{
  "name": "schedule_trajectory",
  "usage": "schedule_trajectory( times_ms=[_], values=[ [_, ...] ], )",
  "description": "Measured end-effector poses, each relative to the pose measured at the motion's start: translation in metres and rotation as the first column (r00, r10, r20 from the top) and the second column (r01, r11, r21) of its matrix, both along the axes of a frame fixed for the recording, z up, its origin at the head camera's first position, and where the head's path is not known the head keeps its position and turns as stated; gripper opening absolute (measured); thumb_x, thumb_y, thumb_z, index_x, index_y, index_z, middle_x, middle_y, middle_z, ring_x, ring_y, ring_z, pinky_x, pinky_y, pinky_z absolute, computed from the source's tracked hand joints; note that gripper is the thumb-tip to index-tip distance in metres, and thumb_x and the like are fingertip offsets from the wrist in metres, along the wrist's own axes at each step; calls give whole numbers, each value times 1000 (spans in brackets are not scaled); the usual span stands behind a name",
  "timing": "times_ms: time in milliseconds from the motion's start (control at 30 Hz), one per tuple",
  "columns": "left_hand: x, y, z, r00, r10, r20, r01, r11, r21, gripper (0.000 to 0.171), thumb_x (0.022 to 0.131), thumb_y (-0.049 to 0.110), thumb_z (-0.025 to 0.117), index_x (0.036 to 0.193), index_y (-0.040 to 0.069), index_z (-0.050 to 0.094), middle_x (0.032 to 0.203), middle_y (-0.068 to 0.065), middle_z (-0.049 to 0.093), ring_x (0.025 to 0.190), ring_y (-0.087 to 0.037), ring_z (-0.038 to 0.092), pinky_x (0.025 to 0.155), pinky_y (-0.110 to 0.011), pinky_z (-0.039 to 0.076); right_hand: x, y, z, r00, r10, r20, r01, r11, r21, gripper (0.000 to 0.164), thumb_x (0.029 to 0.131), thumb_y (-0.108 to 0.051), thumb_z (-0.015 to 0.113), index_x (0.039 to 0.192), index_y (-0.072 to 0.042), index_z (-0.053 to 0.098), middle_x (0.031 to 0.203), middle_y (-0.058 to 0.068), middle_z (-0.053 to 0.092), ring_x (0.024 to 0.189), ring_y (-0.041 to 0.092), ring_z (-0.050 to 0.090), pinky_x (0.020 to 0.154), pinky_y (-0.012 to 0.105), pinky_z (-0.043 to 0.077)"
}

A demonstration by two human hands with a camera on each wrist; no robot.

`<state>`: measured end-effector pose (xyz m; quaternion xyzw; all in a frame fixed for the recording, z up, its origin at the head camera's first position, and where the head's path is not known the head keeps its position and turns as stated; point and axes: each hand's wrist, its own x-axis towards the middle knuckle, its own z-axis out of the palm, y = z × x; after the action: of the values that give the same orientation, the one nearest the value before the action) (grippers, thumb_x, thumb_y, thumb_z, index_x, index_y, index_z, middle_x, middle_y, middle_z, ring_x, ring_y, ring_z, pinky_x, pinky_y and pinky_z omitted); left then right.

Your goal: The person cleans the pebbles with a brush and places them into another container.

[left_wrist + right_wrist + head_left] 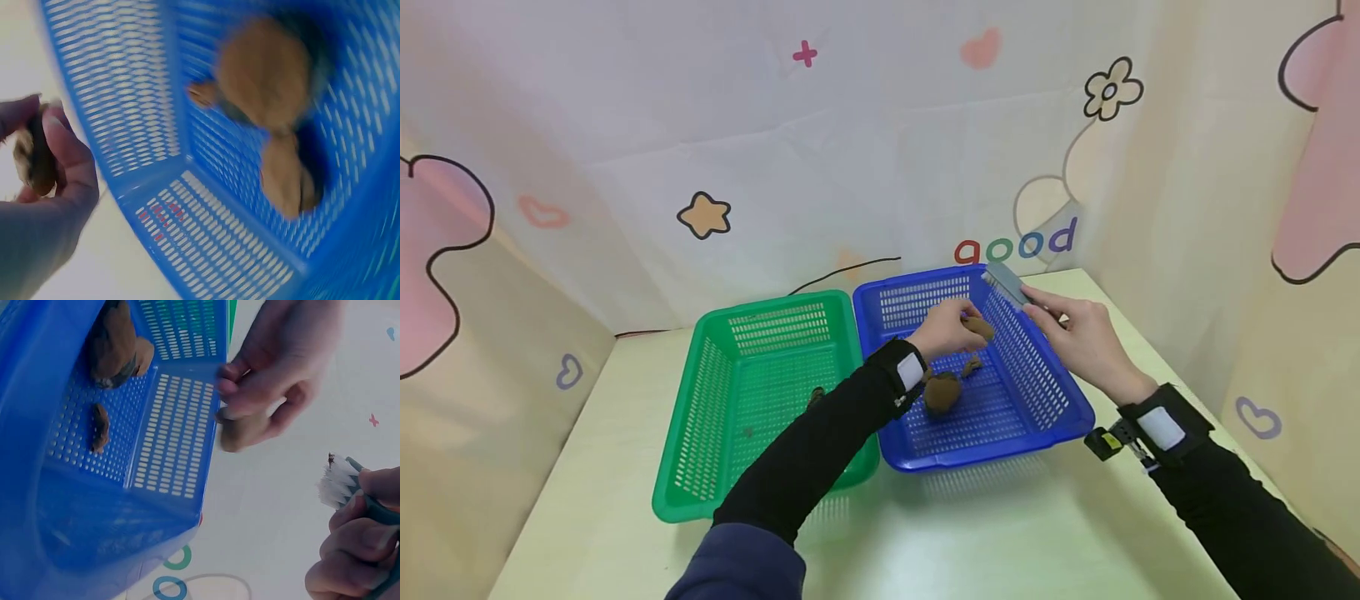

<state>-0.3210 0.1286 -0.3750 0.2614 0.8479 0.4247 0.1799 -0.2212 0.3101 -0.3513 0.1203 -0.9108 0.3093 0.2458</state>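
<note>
My left hand (942, 332) pinches a brown, earthy-looking lump (980, 328) between thumb and fingers, above the blue basket (985, 460). In the left wrist view the lump (40, 153) looks oval and slightly rough; its exact kind cannot be told. My right hand (1086, 340) grips a grey-green brush (1006, 283) near the basket's right rim. White bristles (337, 481) show in the right wrist view, with a dark speck on them, apart from the lump. Inside the blue basket lie a large brown lump (942, 393) and smaller brown pieces (99, 428).
A green basket (681, 507) stands against the blue one on the left. Part of a small dark piece (816, 395) shows in it beside my left sleeve. Both baskets rest on a pale table (910, 533), with a printed cloth (850, 167) hanging behind.
</note>
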Motion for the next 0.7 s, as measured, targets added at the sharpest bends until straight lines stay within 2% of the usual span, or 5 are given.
schedule_trajectory(
  times_ms=[167, 300, 500, 600, 700],
  values=[
    [0, -18, 11, 958, 89, 274, -157, 959, 237, 47, 85, 2, 71, 128, 3, 54, 111, -15, 61, 101, -33, 67, 86, -34, 57, -3, -7, -1, 999, 36, 1, -36, 999, -13, 34, 95, -11, 60, 128, -1, 61, 79, 14, 68, 55, 10, 44, 43, 18, 31],
    [-1, -27, 12, 927, 68, 370, -200, 921, 333, 47, 87, 2, 69, 131, 3, 52, 117, -16, 61, 107, -32, 66, 102, -42, 50, -5, -15, -5, 997, 68, 41, -67, 998, -20, 35, 96, -11, 59, 129, 0, 60, 95, 20, 71, 53, 9, 43, 44, 18, 32],
    [3, -34, 13, 915, 61, 399, -236, 883, 406, 48, 88, 5, 68, 133, 4, 51, 117, -16, 64, 108, -30, 68, 99, -38, 52, -7, -25, -7, 993, 104, 60, -104, 995, -13, 37, 96, -12, 59, 131, -1, 58, 111, 24, 69, 49, 7, 40, 45, 17, 33],
    [4, -37, 14, 928, 82, 364, -246, 868, 431, 48, 87, 5, 69, 133, 4, 53, 118, -15, 64, 107, -29, 68, 94, -36, 55, -7, -28, -6, 987, 145, 64, -147, 989, 16, 38, 96, -12, 60, 133, -2, 57, 90, 17, 71, 49, 7, 37, 45, 17, 32],
    [5, -42, 13, 945, 124, 301, -251, 867, 430, 44, 85, 5, 72, 127, 5, 60, 117, -13, 65, 103, -25, 67, 92, -34, 56, -4, -30, -4, 987, 149, 59, -153, 987, 57, 39, 95, -12, 61, 132, -3, 57, 64, 6, 58, 49, 7, 35, 43, 18, 30]
  ],
)
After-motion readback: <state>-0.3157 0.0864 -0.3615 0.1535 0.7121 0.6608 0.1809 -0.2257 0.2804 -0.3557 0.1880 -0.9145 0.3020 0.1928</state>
